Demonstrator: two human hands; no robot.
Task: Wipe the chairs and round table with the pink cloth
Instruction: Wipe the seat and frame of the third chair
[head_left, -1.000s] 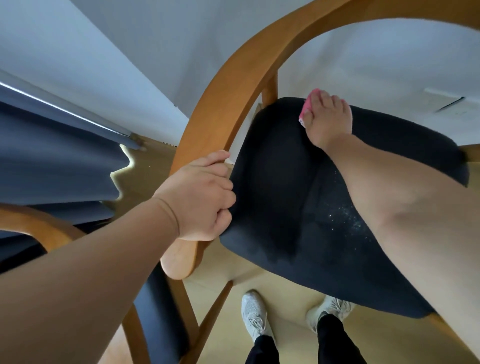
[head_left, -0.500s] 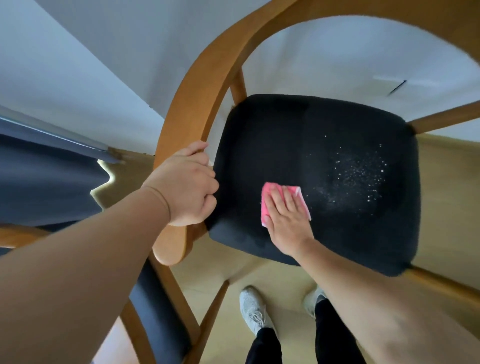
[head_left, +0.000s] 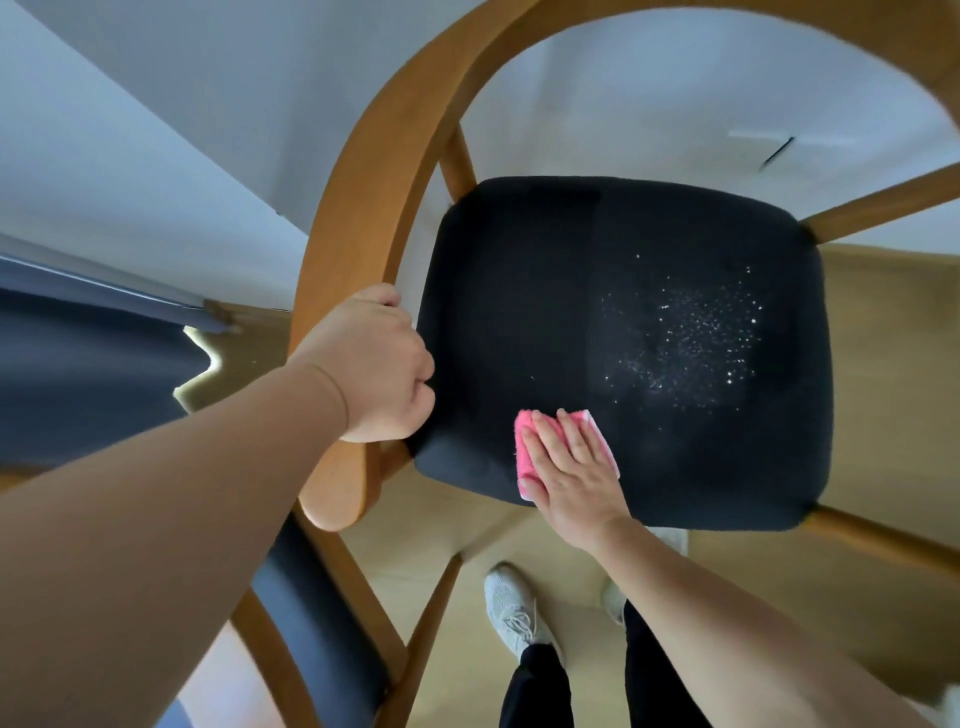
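Two hands: our left hand (head_left: 374, 364) curls its grip round the wooden armrest (head_left: 353, 234); our right hand (head_left: 576, 470), fingers straight, presses the pink cloth (head_left: 525, 441) onto the black seat (head_left: 545, 291).

Smooth, satin-finished wooden chair frame (head_left: 363, 171), matt black fabric seat (head_left: 519, 291), and a seemingly soft pink cloth (head_left: 524, 431).

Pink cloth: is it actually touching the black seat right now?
Touching. The head view shows the right hand pressing the pink cloth flat onto the black seat near its front edge, with no gap visible beneath it.
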